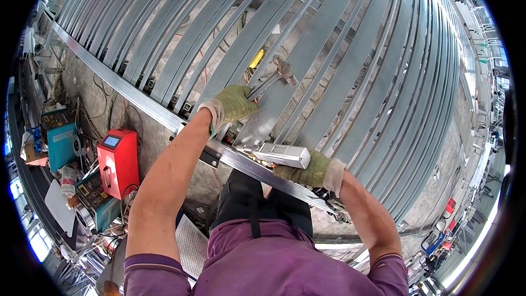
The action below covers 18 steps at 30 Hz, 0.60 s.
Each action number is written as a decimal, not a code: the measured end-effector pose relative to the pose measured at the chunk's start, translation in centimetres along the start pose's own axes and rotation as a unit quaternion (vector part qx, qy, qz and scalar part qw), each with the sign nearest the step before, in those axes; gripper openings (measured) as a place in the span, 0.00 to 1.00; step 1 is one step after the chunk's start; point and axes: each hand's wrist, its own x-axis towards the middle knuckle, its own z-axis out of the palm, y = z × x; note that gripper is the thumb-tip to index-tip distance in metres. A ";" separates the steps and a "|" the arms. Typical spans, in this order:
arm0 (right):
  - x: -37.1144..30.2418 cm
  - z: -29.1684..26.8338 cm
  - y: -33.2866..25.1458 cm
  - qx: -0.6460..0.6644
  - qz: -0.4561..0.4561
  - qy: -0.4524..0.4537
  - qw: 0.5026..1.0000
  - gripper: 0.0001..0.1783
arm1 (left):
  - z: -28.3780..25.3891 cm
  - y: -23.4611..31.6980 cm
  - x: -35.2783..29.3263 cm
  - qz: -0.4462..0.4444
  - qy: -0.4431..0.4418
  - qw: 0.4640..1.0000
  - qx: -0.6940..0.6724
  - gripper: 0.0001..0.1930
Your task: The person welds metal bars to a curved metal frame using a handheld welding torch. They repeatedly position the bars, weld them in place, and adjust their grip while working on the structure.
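My left hand [234,105], in a green work glove, is closed round the handle of a hammer [284,71]. The hammer's head points away from me, above the flat grey metal bars [298,57]. My right hand [307,172], gloved the same way, grips a silver, box-shaped hand tool [284,155] with a thin nozzle on its left end. This tool is at the near ends of the bars, just above a long metal rail [257,171] that crosses in front of me. My glove hides part of its grip.
Many parallel bars fill the far side, with gaps showing the floor and a yellow object [256,58] between them. To the left stand a red machine [118,163] with a small screen and teal machines [61,141]. Loose cables [101,96] lie on the floor.
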 end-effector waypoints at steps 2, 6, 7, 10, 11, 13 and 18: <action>0.0 0.0 -0.8 -0.023 0.008 -0.003 1.000 0.34 | -0.1 0.1 -0.1 -0.001 0.000 1.000 0.002 0.24; 0.3 0.2 0.1 -0.008 0.000 -0.009 1.000 0.35 | -0.1 -0.1 0.1 -0.001 -0.006 1.000 -0.025 0.24; 0.3 0.2 -0.1 -0.017 0.003 -0.010 1.000 0.37 | 0.0 -0.2 0.1 -0.001 -0.006 0.999 -0.034 0.24; 0.3 0.0 -0.6 -0.037 0.007 -0.019 0.999 0.38 | 0.1 -0.3 0.3 0.000 -0.004 0.999 -0.032 0.23; 0.3 -0.1 -0.6 -0.042 0.007 -0.023 0.999 0.38 | 0.1 -0.4 0.3 -0.002 -0.005 0.999 -0.033 0.23; 0.4 0.1 -0.3 -0.028 0.010 -0.026 0.999 0.39 | 0.0 -0.1 0.3 -0.007 -0.009 0.999 -0.033 0.23; 0.4 0.2 -0.3 -0.013 0.024 -0.034 0.999 0.40 | 0.1 -0.4 0.5 0.002 -0.011 0.999 -0.034 0.22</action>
